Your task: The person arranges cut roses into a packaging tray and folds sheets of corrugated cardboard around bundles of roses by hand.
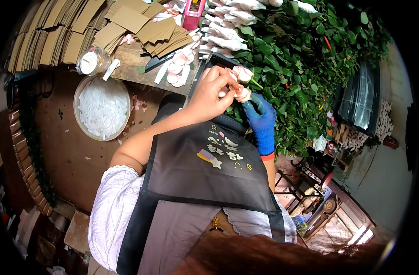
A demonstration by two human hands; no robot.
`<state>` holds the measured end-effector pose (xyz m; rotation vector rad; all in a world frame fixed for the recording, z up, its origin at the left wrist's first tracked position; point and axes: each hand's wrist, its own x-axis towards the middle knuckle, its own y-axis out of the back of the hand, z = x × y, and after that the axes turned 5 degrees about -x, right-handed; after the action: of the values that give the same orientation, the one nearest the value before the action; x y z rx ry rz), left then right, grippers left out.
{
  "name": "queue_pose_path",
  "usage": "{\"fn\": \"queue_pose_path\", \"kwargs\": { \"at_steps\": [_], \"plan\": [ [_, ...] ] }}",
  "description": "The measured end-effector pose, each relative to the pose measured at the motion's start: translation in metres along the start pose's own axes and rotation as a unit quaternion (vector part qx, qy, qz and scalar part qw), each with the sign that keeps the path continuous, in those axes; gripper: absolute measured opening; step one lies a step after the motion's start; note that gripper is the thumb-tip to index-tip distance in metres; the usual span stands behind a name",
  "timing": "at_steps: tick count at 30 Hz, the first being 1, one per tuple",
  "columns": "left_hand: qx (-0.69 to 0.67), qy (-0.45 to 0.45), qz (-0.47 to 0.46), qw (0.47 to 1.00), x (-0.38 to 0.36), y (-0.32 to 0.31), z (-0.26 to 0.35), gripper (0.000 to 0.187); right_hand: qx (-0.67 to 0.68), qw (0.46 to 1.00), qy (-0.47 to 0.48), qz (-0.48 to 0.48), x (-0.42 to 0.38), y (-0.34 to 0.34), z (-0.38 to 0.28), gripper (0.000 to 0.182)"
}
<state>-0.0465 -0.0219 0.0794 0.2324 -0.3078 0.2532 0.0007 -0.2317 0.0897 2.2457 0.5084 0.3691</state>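
The bare left hand has its thumb and fingertips pinched together on the petals of the lower rose, one of two pale pink roses at the hands. The gloved right hand, in one blue glove, is just below that rose, thumb and fingers curved and partly apart with a fingertip against the bloom; I cannot tell whether the fingers clamp a stem. The upper rose sits just beyond the left fingers, one green stem showing beside it.

Nearest the wrists is one dark apron. Past the fingers, one pile of green leaves spreads to the right, with white netted flower heads stacked against it, overlapping too much to count.

Loose pink petals lie on the one wooden table, near one bright pink box. Cardboard pieces lie loosely there; further left, more stand in two rows. One jar is at the table's edge, just above one round tub of uncountable white strips.
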Motion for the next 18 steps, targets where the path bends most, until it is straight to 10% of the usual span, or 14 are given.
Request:
{"fn": "queue_pose_path", "kwargs": {
  "at_steps": [11,16,18],
  "plan": [
    [-0.025,0.038,-0.019,0.999,-0.006,0.007,0.000,0.009,-0.031,0.998,0.039,0.030,0.007,-0.001,-0.018,0.024],
    [-0.266,0.254,-0.018,0.930,-0.011,0.006,-0.007,0.009,-0.095,0.995,0.038,0.009,0.006,-0.013,-0.009,0.023],
    [-0.402,0.408,0.013,0.820,-0.005,0.020,0.003,0.011,-0.122,0.991,0.048,0.015,0.009,-0.017,-0.008,0.025]
  ]
}}
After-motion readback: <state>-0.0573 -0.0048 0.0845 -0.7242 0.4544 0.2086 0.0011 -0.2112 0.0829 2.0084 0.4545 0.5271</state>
